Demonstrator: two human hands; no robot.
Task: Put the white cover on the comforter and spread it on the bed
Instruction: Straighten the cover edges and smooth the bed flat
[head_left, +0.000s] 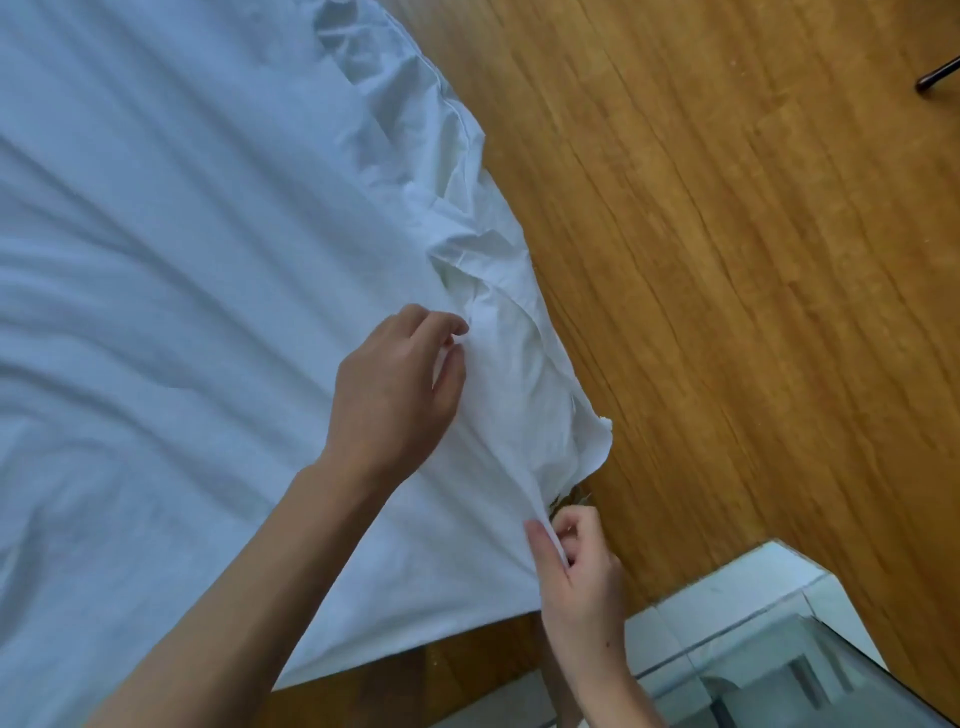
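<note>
White cover (182, 260) takes up most of the view, spread flat across the left and centre, with long shallow creases running roughly left to right. Its right edge is bunched and rumpled where it meets the wooden floor (753, 260), and one corner (582, 431) sticks out over the boards, crumpled and slightly lifted. Whether the comforter is inside the cover cannot be told; only white fabric shows. The bed itself is hidden under the fabric. Floor: warm brown planks, grain running diagonally, filling the right side and showing again below the cover's near edge. Lower right: a pale, glassy-topped piece of furniture (769, 649), only its corner in view. Upper right edge: a thin dark object (935, 78) lying on the floor, too small to identify. Left hand (395, 384) reaches in from the lower left, forearm bare, back of the hand upward; thumb and forefinger are curled toward each other at a fold of the cover beside the rumpled corner, grip apparently pinching that fabric. Right hand (576, 561) sits lower, just off the cover's near-right edge; its thumb and fingers pinch a narrow ridge of the cover, which runs taut upward from this grip toward the corner.
</note>
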